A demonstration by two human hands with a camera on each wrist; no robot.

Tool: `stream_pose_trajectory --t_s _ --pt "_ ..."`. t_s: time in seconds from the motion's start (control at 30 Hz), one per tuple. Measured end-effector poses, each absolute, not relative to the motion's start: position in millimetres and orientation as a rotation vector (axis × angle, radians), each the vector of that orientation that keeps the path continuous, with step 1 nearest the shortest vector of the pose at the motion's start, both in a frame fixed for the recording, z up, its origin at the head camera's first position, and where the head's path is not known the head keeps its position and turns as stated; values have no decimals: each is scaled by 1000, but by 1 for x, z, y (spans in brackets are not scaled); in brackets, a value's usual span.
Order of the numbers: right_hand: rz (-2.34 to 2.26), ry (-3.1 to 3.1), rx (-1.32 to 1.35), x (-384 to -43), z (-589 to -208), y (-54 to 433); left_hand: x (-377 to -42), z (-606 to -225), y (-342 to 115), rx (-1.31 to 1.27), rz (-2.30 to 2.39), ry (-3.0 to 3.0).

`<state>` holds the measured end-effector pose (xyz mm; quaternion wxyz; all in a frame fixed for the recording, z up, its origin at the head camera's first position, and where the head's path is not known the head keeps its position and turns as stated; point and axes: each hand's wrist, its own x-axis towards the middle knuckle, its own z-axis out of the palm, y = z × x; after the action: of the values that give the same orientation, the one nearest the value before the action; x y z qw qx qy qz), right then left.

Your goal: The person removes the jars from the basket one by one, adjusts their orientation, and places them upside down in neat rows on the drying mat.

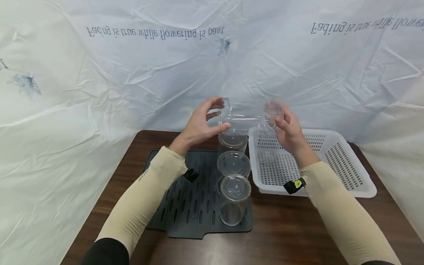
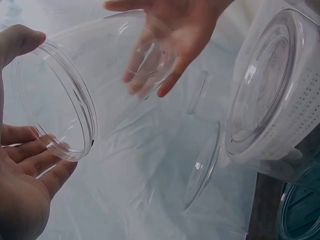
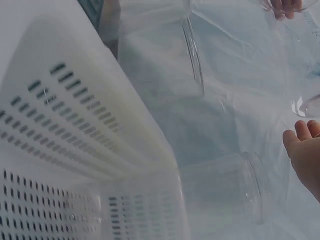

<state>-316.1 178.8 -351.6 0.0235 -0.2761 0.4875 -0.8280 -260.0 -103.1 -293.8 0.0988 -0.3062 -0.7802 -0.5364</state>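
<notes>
A clear jar [image 1: 247, 117] is held on its side above the back of the table. My left hand [image 1: 205, 120] grips its ridged mouth, thumb on the near side and fingers round the far side, as the left wrist view shows on the rim [image 2: 82, 110]. My right hand [image 1: 289, 127] is at the jar's base, its fingers fairly straight and spread in the left wrist view; firm contact cannot be made out. Below, three more clear jars stand in a row: a front jar [image 1: 233, 207], a middle jar [image 1: 233, 163] and a back jar [image 1: 232, 140].
The jars stand along the right side of a dark slotted drying mat [image 1: 193, 200]. To its right is a white perforated basket [image 1: 355, 167], under my right forearm. Both lie on a brown wooden table [image 1: 282, 242]. A pale printed plastic sheet [image 1: 158, 64] hangs behind.
</notes>
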Motion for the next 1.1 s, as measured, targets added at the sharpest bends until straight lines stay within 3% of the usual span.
stream_pose_trajectory --t_s 0.3,0.53,1.1 --pt "-2576 1181 -885 -311 -365 174 -259 -294 -102 -901 -1598 -2295" --pt "-2527 1054 -1048 -311 -375 171 -281 -315 -106 -898 -1571 -2294" --pt "-2646 1099 -1006 -311 -371 164 -283 -319 -108 -946 -1586 -2280"
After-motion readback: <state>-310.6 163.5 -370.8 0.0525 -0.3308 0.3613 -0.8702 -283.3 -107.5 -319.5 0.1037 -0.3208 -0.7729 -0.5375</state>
